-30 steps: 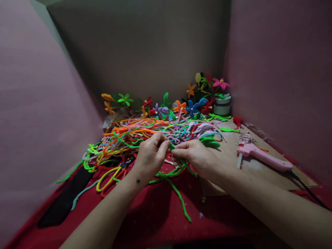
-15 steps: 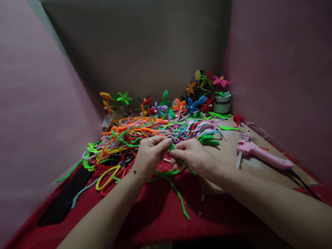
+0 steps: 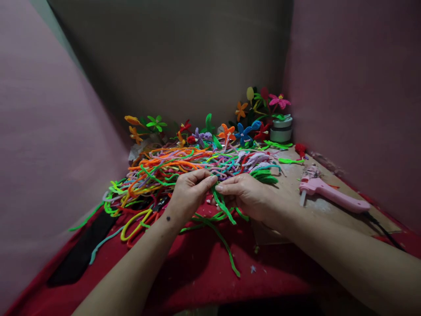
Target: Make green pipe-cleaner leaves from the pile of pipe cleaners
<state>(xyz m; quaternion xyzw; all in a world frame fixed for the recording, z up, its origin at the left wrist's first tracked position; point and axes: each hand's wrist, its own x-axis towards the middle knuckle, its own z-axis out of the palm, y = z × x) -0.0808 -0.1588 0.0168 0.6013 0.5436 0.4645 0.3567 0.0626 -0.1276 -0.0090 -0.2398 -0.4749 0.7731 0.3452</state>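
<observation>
Between my two hands hangs a green pipe cleaner [image 3: 224,208], its free ends dangling down and to the right. My left hand [image 3: 194,189] pinches its top between thumb and forefinger. Close beside it, my right hand [image 3: 245,193] has thumb and forefinger closed on the same green piece; its other fingers are partly hidden. Below, more green pipe cleaners [image 3: 221,242] lie loose on the red cloth [image 3: 197,281]. Just behind my hands spreads a tangled heap of coloured pipe cleaners [image 3: 174,162], with a green bundle [image 3: 265,177] at its right end.
A pink glue gun [image 3: 332,193] with a cord rests on a cardboard sheet [image 3: 319,219] at right. Pipe-cleaner flowers [image 3: 244,134] line the back, near a pale round container [image 3: 281,129]. At left lie yellow-handled scissors [image 3: 134,226] and a black strip [image 3: 82,250].
The green strands at my fingers now hang down in plain sight, where before they were bunched between my hands. My right hand's lower fingers have shifted. Both hands stay in nearly the same place.
</observation>
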